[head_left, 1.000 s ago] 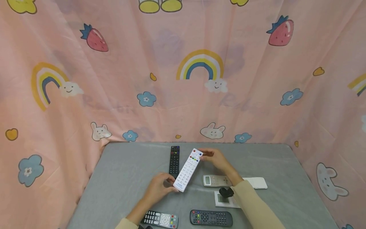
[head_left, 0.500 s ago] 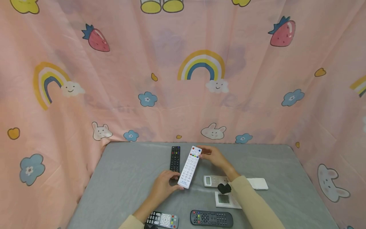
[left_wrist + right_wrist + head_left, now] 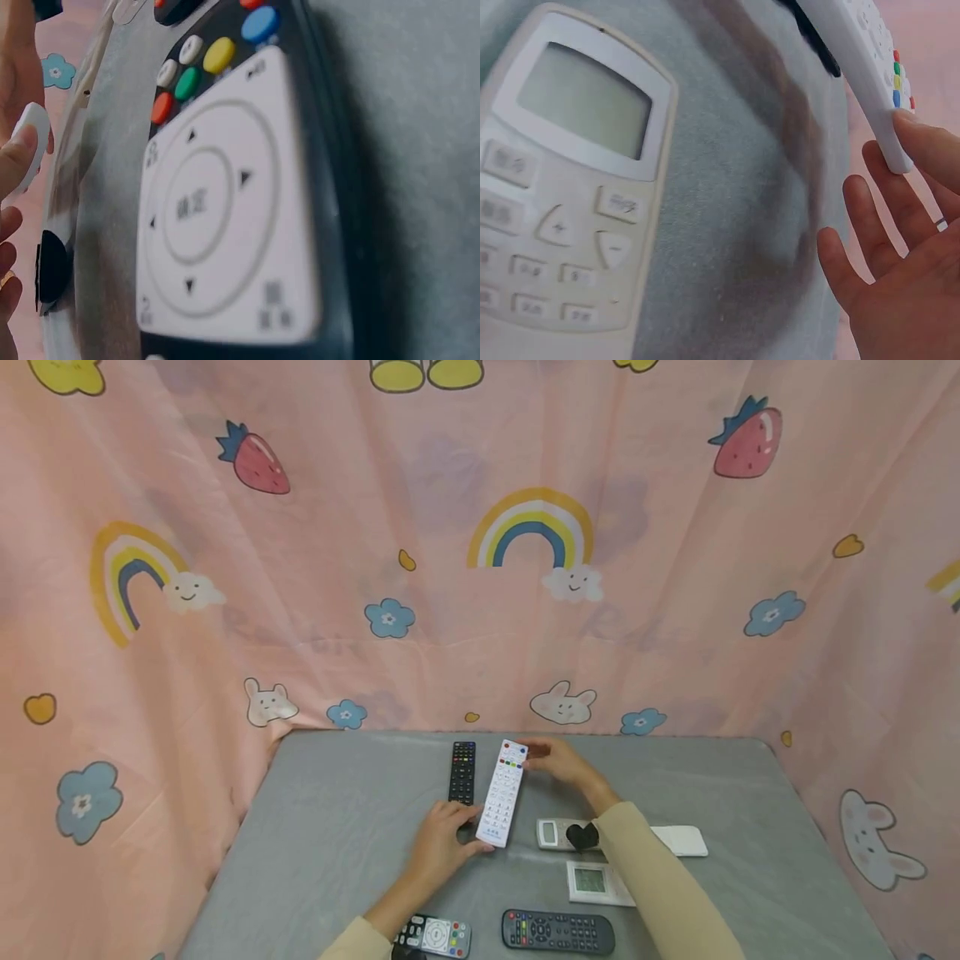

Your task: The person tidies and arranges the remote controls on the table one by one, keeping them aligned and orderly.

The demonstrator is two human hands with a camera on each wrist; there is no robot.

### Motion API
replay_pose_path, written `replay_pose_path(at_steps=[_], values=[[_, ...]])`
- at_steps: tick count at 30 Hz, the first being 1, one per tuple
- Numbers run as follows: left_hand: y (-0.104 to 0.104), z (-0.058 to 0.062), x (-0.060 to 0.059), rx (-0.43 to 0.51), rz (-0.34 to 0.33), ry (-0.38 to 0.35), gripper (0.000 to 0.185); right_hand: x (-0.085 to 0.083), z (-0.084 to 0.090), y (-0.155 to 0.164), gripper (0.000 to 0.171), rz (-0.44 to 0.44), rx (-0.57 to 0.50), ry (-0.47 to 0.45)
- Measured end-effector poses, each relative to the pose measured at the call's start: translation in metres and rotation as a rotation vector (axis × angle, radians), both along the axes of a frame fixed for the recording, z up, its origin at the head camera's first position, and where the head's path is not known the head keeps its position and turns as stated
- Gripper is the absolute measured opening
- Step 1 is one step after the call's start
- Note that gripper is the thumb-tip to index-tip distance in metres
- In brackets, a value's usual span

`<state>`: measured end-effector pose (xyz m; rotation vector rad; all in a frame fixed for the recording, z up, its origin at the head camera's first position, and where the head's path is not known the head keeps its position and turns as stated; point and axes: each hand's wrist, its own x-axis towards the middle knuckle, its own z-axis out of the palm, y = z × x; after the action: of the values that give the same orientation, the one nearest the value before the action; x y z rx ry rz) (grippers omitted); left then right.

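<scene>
Both hands hold a white remote control (image 3: 501, 795) with coloured buttons near its top, tilted over the table. My left hand (image 3: 442, 839) pinches its lower end between thumb and fingers. At the upper end my right hand (image 3: 564, 762) grips the edge; in the right wrist view, the thumb lies on the button face and the fingers sit behind. Just left of the white remote, a black remote (image 3: 462, 772) lies on the table, its lower end overlapped by the left hand. Under the left wrist is a remote with a white round pad (image 3: 202, 210).
Below the right forearm lie a beige remote with a small screen (image 3: 550, 833), a white remote with a larger screen (image 3: 591, 882), partly covered by the sleeve, and a plain white remote (image 3: 682, 841). A dark grey remote (image 3: 557, 932) lies at the front of the grey table (image 3: 315, 827).
The white remote has shifted a little right and away, and stands more upright in view. Both hands moved with it, the left more than the right, uncovering more of the table around it.
</scene>
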<state>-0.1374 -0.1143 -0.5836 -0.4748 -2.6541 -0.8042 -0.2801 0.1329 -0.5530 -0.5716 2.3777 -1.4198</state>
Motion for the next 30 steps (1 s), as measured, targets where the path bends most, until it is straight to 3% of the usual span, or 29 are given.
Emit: replay_pose_path(at_steps=[7, 12, 16, 23, 30], values=[[0.005, -0.004, -0.003, -0.013, 0.051, -0.014, 0.063, -0.007, 0.002, -0.008, 0.048, 0.004, 0.064, 0.043], [0.007, -0.007, -0.006, -0.049, 0.042, 0.021, 0.061, -0.009, 0.001, -0.013, 0.046, -0.008, 0.096, 0.036], [0.009, -0.009, -0.008, -0.070, 0.043, 0.054, 0.062, -0.012, -0.002, -0.016, 0.046, -0.024, 0.086, 0.021], [0.011, -0.007, -0.010, -0.061, 0.070, 0.030, 0.061, -0.014, -0.005, -0.024, 0.044, -0.055, 0.093, 0.010], [0.012, -0.006, -0.013, -0.114, 0.078, 0.034, 0.061, -0.017, -0.011, -0.029, 0.043, -0.045, 0.059, 0.047]])
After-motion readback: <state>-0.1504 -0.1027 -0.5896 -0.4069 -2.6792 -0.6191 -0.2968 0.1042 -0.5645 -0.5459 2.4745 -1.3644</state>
